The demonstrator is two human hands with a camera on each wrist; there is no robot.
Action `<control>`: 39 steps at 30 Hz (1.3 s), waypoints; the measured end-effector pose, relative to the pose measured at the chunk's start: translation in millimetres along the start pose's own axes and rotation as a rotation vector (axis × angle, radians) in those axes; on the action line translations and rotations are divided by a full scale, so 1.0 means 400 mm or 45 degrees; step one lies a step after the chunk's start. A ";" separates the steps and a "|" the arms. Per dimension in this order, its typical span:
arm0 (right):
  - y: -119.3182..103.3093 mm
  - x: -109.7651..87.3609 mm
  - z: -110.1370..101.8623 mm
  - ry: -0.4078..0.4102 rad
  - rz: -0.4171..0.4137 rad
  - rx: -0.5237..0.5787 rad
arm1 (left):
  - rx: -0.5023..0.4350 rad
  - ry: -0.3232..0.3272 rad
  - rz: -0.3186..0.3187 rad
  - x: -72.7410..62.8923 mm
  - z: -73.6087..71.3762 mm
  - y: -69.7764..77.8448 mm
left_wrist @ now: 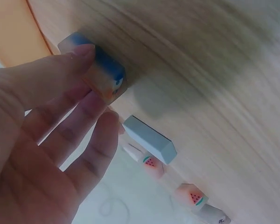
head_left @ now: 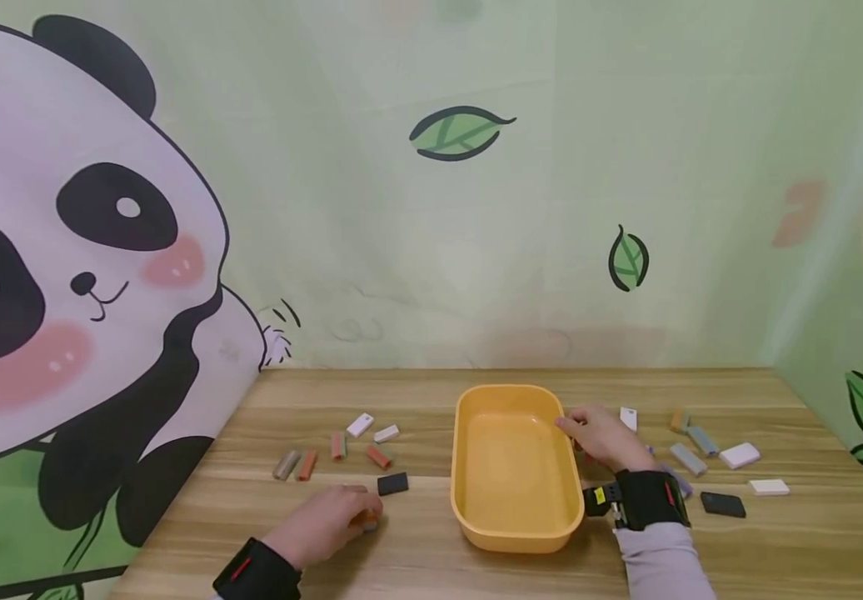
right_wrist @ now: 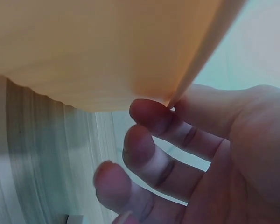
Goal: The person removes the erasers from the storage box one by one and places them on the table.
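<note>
My left hand (head_left: 330, 518) pinches a blue-and-orange eraser (left_wrist: 108, 66) between thumb and fingers, low over the table left of the yellow plastic basin (head_left: 516, 540). In the left wrist view its lettered end faces the camera, and the thumb covers part of one side. On the basin's right side, my right hand (head_left: 606, 437) grips the rim, thumb on top and forefinger beneath, as the right wrist view shows; its other fingers are bent below the rim. The basin stands upright with nothing inside. A black eraser (head_left: 392, 483) lies just beyond my left hand.
Left of the basin lie several erasers, among them a white one (head_left: 360, 425) and a reddish one (head_left: 307, 465). More are scattered to the right, including a black one (head_left: 722, 504) and a grey one (head_left: 688, 459). A panda-printed cloth (head_left: 431, 275) hangs behind the wooden table.
</note>
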State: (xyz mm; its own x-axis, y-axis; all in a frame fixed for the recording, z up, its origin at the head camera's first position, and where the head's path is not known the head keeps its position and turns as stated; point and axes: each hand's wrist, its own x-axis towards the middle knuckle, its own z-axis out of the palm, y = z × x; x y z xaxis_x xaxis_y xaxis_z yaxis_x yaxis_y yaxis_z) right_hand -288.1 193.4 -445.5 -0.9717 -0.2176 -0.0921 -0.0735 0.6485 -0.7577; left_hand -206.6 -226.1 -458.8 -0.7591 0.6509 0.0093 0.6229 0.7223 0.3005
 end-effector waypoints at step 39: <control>0.007 -0.028 -0.025 0.071 0.047 0.004 | 0.081 0.269 -0.178 0.069 -0.092 0.062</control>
State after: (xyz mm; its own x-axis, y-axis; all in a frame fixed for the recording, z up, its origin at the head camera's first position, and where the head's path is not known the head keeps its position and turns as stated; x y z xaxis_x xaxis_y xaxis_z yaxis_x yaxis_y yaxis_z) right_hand -279.7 204.9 -440.3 -0.9847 -0.1527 -0.0835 -0.0371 0.6531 -0.7563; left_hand -219.1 -198.6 -415.9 -0.8570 0.4852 0.1733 0.5149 0.8193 0.2523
